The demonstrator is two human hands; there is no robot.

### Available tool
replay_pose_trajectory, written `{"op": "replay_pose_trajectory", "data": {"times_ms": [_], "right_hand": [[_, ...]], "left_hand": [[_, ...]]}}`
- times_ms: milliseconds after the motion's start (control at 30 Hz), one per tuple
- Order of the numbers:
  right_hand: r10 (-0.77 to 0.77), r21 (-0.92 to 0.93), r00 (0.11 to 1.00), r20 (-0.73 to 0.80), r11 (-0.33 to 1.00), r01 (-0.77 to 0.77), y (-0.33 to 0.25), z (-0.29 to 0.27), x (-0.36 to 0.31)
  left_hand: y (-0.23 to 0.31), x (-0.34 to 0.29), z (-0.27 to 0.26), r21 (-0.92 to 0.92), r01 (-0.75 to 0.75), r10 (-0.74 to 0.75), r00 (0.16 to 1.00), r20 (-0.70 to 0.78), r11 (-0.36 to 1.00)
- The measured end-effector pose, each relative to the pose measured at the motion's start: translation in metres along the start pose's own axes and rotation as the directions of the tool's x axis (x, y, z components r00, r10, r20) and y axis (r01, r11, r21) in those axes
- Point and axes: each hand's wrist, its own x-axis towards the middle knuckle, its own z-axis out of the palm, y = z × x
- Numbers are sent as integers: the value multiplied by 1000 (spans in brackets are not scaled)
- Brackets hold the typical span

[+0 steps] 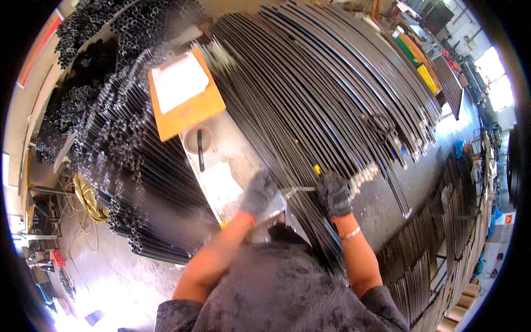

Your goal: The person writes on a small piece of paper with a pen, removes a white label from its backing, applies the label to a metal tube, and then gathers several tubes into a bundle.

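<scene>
My left hand (pixel 259 193), in a dark grey glove, is smeared by motion over the near end of a narrow pale worktop (pixel 240 138); its fingers cannot be made out. To the right, my gloved right hand (pixel 334 193) is closed above the long dark metal rods (pixel 310 105). A thin pale strip (pixel 301 189) runs from its fingers toward my left hand. Beside my left hand, a crumpled white paper (pixel 220 182) lies on the worktop. Farther along are a black marker (pixel 200 152), a round ring-like item (pixel 191 138) and an orange clipboard (pixel 191 119) holding white sheets (pixel 180 80).
Stacked black tubes (pixel 149 155) rise on the left, close to the worktop. A dark tool or cable loop (pixel 381 124) lies across the rods, and a small yellow piece (pixel 317 169) sits near my right hand. Racked dark bars (pixel 420 249) stand at the right.
</scene>
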Motion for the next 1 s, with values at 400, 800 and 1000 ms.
{"op": "replay_pose_trajectory", "data": {"times_ms": [400, 800, 1000], "right_hand": [[313, 634, 798, 515, -765, -109, -45, -15, 26], [396, 805, 918, -7, 547, -229, -30, 46, 6], [-28, 899, 922, 387, -214, -383, -46, -46, 15]], "left_hand": [[37, -9, -20, 562, -416, 224, 898, 379, 715], [18, 7, -29, 207, 46, -136, 885, 444, 977], [34, 0, -8, -261, 611, -409, 733, 544, 748]]}}
